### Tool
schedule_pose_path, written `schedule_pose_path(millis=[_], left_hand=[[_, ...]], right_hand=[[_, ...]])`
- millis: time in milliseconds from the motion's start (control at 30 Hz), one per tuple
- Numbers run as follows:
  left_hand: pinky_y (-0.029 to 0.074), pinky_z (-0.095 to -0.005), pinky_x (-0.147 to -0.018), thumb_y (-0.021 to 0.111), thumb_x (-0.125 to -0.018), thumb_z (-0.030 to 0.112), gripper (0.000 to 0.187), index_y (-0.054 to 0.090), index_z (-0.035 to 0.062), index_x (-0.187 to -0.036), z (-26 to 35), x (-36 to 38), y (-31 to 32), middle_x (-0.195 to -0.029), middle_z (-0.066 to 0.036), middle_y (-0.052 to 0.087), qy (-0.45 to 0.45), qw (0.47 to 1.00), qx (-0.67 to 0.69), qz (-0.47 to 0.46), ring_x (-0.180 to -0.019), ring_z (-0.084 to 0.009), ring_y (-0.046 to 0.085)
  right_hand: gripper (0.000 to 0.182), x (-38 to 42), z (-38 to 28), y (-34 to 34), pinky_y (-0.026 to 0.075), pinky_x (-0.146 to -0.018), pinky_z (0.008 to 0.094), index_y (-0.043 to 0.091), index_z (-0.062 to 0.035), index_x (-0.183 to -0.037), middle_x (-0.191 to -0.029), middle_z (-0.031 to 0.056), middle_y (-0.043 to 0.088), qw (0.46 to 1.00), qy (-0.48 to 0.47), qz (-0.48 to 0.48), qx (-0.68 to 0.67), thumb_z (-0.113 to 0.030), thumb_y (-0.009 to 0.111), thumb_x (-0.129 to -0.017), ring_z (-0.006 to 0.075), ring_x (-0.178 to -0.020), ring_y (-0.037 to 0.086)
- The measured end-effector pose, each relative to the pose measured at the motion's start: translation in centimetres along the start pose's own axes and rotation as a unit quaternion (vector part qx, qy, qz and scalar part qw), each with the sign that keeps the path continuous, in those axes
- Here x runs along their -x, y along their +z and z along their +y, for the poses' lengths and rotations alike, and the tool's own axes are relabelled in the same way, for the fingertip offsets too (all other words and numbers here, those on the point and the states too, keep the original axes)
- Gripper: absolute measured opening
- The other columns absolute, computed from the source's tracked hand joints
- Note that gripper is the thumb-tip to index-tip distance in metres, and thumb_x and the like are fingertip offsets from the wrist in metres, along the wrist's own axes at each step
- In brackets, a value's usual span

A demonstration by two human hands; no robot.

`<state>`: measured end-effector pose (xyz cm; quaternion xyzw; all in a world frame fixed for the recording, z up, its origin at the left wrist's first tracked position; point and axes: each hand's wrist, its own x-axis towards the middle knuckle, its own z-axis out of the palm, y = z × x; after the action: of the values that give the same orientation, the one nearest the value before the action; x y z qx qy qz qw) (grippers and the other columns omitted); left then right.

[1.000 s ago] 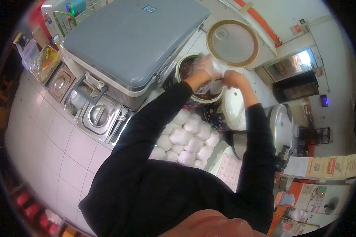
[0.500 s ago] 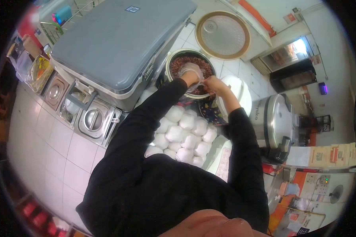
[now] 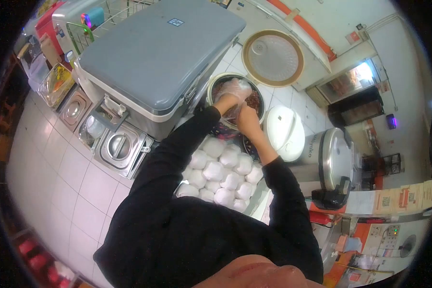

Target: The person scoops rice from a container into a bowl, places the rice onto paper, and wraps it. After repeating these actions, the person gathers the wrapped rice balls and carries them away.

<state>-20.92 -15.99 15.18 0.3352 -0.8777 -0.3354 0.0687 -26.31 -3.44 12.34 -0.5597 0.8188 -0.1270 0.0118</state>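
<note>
A clear plastic glove (image 3: 231, 111) covers my left hand (image 3: 236, 91), which is over the open pot (image 3: 210, 82). Its fingers are blurred by the plastic and the glare. Dark reddish-brown crumbly food (image 3: 254, 99) fills the pot, partly hidden behind my hands. Close by my left wrist, at the near rim, my bare right hand (image 3: 247, 119) is closed on the loose edge of the glove. Several rounded white bundles (image 3: 212, 170) lie heaped between my arms, below the pot.
A large grey cooler box (image 3: 153, 53) stands left of the pot. Lidded steel pans (image 3: 119, 146) sit farther left. Right of the pot are a white oval lid (image 3: 284, 133) and a big rice cooker (image 3: 324, 158). A round lid (image 3: 273, 57) leans beyond it.
My right hand has shifted left and down, nearer my left wrist. My left hand has turned a little over the food. The camera view has shifted slightly.
</note>
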Motion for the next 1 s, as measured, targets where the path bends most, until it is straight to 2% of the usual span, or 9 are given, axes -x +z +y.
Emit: schedule_pose_path(millis=[100, 167, 200, 267, 467, 567, 600, 700, 1000], left_hand=[[0.049, -0.0460, -0.090, 0.057, -0.082, 0.047, 0.050, 0.066, 0.0060, -0.108, -3.2, -4.7, 3.4, -0.106, -0.025, 0.064, -0.050, 0.942, 0.280, 0.176, -0.098, -0.0355, 0.064], [0.050, -0.0506, -0.085, 0.054, -0.079, 0.061, 0.066, 0.061, 0.0084, -0.117, -3.5, -3.8, 2.6, -0.107, -0.021, 0.064, -0.037, 0.842, 0.529, 0.099, -0.099, -0.0303, 0.063], [0.050, -0.0515, -0.084, 0.052, -0.079, 0.063, 0.068, 0.058, 0.0094, -0.120, -3.0, -3.3, 2.3, -0.109, -0.019, 0.063, -0.132, 0.785, 0.602, 0.057, -0.100, -0.0289, 0.063], [0.049, -0.0529, -0.083, 0.047, -0.082, 0.063, 0.068, 0.048, 0.0144, -0.129, -3.0, -2.5, 1.4, -0.119, -0.013, 0.059, -0.152, 0.679, 0.718, -0.023, -0.106, -0.0270, 0.059], [0.049, -0.0504, -0.082, 0.047, -0.082, 0.065, 0.062, 0.054, 0.0165, -0.120, -1.4, 1.7, -1.0, -0.115, -0.009, 0.062, -0.101, 0.626, 0.773, -0.009, -0.107, -0.0262, 0.059], [0.052, -0.0467, -0.078, 0.046, -0.084, 0.064, 0.057, 0.061, 0.0135, -0.106, -0.9, 1.2, -0.2, -0.101, -0.009, 0.066, -0.099, 0.568, 0.816, 0.050, -0.094, -0.0271, 0.064], [0.053, -0.0451, -0.068, 0.045, -0.084, 0.066, 0.055, 0.058, 0.0145, -0.098, -3.1, -1.8, 2.2, -0.079, -0.007, 0.066, 0.031, 0.496, 0.866, -0.059, -0.073, -0.0256, 0.065], [0.056, -0.0429, -0.063, 0.046, -0.088, 0.058, 0.051, 0.065, 0.0115, -0.083, -3.5, -0.7, 1.6, -0.074, -0.010, 0.067, 0.028, 0.535, 0.844, -0.012, -0.065, -0.0264, 0.066], [0.055, -0.0490, -0.064, 0.056, -0.084, 0.050, 0.045, 0.058, 0.0157, -0.113, -1.1, 3.7, -1.7, -0.097, -0.006, 0.066, -0.085, 0.648, 0.754, 0.066, -0.078, -0.0236, 0.066]], right_hand=[[0.035, 1.5, -1.7, -2.0, 0.051, -0.074, 0.0504, 0.049, 0.0028, -0.115, -0.087, 0.0259, 0.064, 0.995, 0.025, 0.041, 0.092, -0.006, 0.052, -0.082, 0.0411, -0.084, 0.065], [0.029, 1.5, -1.2, -3.9, 0.050, -0.071, 0.0499, 0.051, -0.0007, -0.112, -0.088, 0.0230, 0.064, 0.994, 0.020, 0.059, 0.089, -0.006, 0.051, -0.083, 0.0406, -0.084, 0.064], [0.027, 1.7, -0.8, -5.1, 0.050, -0.070, 0.0497, 0.052, -0.0024, -0.110, -0.088, 0.0215, 0.064, 0.994, 0.019, 0.068, 0.086, -0.006, 0.051, -0.083, 0.0403, -0.084, 0.064], [0.021, 1.7, -0.5, -7.7, 0.047, -0.070, 0.0504, 0.054, -0.0053, -0.107, -0.089, 0.0200, 0.065, 0.993, 0.045, 0.095, 0.062, -0.015, 0.047, -0.090, 0.0407, -0.082, 0.062], [0.040, 0.2, 2.1, -8.8, 0.044, -0.073, 0.0498, 0.057, -0.0002, -0.092, -0.087, 0.0255, 0.062, 0.977, 0.065, 0.110, -0.172, -0.034, 0.037, -0.098, 0.0468, -0.085, 0.058], [0.048, 0.8, 0.9, -6.8, 0.043, -0.078, 0.0540, 0.058, 0.0004, -0.093, -0.091, 0.0308, 0.061, 0.993, 0.012, 0.026, -0.113, -0.041, 0.034, -0.100, 0.0495, -0.091, 0.058], [0.049, 1.3, -0.1, -6.2, 0.043, -0.078, 0.0554, 0.058, 0.0000, -0.094, -0.091, 0.0314, 0.061, 0.994, 0.028, 0.019, -0.101, -0.042, 0.034, -0.100, 0.0501, -0.090, 0.058], [0.048, 1.7, -1.9, -5.0, 0.041, -0.076, 0.0560, 0.057, -0.0012, -0.094, -0.089, 0.0316, 0.060, 0.994, 0.076, 0.010, -0.077, -0.043, 0.034, -0.100, 0.0518, -0.091, 0.055], [0.051, -0.2, -0.6, -2.5, 0.042, -0.077, 0.0565, 0.059, 0.0002, -0.095, -0.090, 0.0321, 0.061, 0.986, 0.104, 0.080, -0.100, -0.044, 0.032, -0.100, 0.0519, -0.089, 0.056]])
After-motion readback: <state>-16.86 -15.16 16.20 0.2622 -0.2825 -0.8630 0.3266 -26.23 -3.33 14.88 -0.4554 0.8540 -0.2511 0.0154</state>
